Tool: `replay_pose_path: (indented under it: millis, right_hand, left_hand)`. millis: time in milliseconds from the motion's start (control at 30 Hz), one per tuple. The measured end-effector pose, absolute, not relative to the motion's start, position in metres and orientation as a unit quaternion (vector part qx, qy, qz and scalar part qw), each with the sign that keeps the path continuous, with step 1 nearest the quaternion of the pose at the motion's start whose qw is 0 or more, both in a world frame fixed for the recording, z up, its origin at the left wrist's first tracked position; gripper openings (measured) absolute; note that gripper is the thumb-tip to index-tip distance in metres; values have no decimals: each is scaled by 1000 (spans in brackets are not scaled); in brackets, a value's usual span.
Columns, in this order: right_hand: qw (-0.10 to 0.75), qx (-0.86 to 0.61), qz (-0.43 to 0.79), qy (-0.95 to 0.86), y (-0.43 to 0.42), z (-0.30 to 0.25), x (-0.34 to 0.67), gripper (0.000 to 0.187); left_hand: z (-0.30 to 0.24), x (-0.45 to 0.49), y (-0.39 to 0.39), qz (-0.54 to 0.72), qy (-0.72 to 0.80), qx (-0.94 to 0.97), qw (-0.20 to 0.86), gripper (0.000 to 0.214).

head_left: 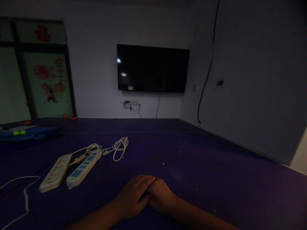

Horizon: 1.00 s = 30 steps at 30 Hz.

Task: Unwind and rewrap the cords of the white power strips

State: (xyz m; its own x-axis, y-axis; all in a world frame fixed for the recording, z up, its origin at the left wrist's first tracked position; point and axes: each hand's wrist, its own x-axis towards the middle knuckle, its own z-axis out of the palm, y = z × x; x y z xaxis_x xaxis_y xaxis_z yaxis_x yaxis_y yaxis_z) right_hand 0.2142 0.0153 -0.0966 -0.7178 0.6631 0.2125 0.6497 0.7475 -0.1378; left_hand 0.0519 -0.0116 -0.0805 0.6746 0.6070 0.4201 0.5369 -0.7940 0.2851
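Observation:
My left hand (133,196) and my right hand (162,195) meet on the purple tabletop (206,172), close to me. The left fingers reach across the knuckles of the right hand, and the left thumb lies against its near side. Curled into a loose fist, the right hand has its fingertips hidden between the two. No object shows in either hand. To the left of them lie a white power strip with a blue socket face (83,167) and a plain white power strip (55,173), with a coiled white cord (120,147) beyond.
Blue cloth (40,133) and a white cable (26,195) lie at the left. Small white scraps dot the table. A dark television (153,68) hangs on the far wall; a black cable (205,83) runs down the right wall.

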Motion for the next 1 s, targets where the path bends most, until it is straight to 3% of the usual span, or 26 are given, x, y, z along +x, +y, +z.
replay_pose_path:
  millis: [867,1000]
  right_hand:
    - [132,-359,19,-924,15,-99,213,38]
    - [156,-342,22,-926,11,-93,213,31]
  left_hand:
    - [-82,51,-11,260,308,912,69,57]
    - [-76,49,-14,341,294,888,98,46]
